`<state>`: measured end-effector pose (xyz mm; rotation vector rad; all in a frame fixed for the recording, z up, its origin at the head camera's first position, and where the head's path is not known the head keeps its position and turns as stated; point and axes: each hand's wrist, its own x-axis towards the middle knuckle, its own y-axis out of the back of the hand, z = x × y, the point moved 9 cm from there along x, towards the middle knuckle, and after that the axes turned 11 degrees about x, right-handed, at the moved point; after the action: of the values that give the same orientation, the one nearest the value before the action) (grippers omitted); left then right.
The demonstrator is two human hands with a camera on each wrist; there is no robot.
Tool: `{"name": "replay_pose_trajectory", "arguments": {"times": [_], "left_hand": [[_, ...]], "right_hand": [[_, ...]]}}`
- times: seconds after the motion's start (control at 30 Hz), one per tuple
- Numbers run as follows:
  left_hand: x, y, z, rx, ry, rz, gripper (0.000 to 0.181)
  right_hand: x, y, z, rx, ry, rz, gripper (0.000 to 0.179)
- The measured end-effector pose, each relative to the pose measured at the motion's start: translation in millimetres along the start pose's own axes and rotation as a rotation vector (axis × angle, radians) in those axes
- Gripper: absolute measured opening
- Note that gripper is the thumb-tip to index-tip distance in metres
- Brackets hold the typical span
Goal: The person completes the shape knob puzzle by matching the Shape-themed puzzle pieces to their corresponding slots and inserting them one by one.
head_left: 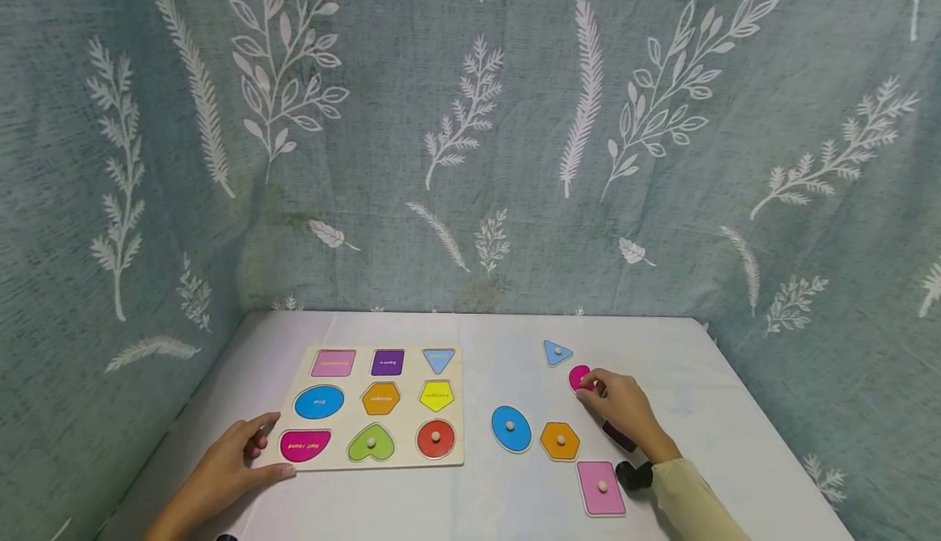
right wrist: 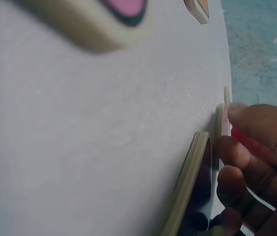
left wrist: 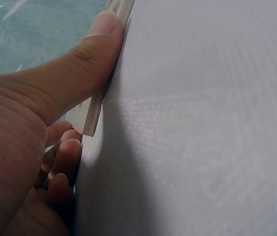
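Observation:
A wooden shape puzzle board [head_left: 408, 463] lies at the left of the table. My left hand [head_left: 231, 463] holds its near left corner, thumb on the front edge and index finger at the left edge. In the left wrist view the thumb [left wrist: 74, 64] presses against the board's edge [left wrist: 95, 115]. At the right, my right hand [head_left: 625, 406] pinches a magenta half-round puzzle piece [head_left: 578, 376], partly hidden by the fingers. Below that hand lies a dark purple piece [head_left: 619, 436], also seen in the right wrist view. A green heart [head_left: 371, 443] and a red circle [head_left: 436, 439] sit in the board.
Between board and right arm lie a blue oval [head_left: 510, 429], an orange hexagon [head_left: 560, 441] and a pink piece [head_left: 601, 489]. A light blue triangle [head_left: 557, 352] lies farther back. A black object [head_left: 634, 475] shows at the right wrist. Patterned cloth [head_left: 470, 132] hangs behind the table.

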<state>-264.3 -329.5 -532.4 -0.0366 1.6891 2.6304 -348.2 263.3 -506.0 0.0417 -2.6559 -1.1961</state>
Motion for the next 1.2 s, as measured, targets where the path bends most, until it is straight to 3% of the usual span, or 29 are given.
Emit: {"name": "replay_pose_trajectory", "arguments": {"times": [0.33, 0.73, 0.9, 1.2], "left_hand": [[-1.7, 2.6, 0.6, -0.002, -0.019, 0.013, 0.097], [-2.7, 1.3, -2.1, -0.005, -0.012, 0.011, 0.098], [-2.6, 0.5, -2.1, -0.012, -0.013, 0.006, 0.099], [-2.9, 0.7, -3.6, -0.035, 0.000, -0.002, 0.101]], "right_hand": [[3.1, 2.6, 1.8, 0.009, -0.029, 0.059, 0.018], [7.4, 3.2, 0.4, -0.056, -0.104, 0.066, 0.022], [6.4, 3.2, 5.8, -0.033, -0.153, 0.058, 0.026], [10.7, 4.2, 7.9, -0.014, -0.150, 0.050, 0.022]]}}
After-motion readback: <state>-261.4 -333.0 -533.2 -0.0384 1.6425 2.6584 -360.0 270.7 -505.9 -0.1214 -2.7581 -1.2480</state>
